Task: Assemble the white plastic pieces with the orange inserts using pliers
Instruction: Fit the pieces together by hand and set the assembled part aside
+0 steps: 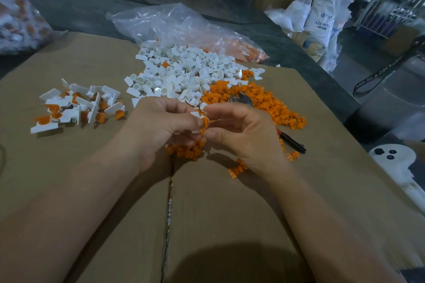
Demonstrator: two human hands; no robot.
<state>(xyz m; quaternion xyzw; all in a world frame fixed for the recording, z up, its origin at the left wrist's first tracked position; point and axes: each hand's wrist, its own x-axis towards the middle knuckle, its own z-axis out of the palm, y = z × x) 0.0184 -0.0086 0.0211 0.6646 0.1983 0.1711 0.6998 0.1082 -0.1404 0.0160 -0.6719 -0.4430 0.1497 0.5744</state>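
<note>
Above the cardboard, my left hand (161,122) pinches a white plastic piece (196,114) with an orange insert (204,124) in it. My right hand (241,131) meets it from the right, its thumb and fingers pinching the same orange insert. Loose white pieces (184,71) are heaped behind the hands. A spread of orange inserts (259,99) lies behind the right hand and more sit under the hands (186,150). The pliers (241,99) lie on the orange heap, a black handle (293,142) showing right of my right hand. Assembled pieces (78,105) lie in a pile at the left.
The work surface is a flattened cardboard box (92,190) with a seam down the middle. A clear plastic bag (179,27) of parts lies behind the heaps. Another bag (18,16) stands at far left. White sacks (319,16) and a black strap (391,66) are off the right edge.
</note>
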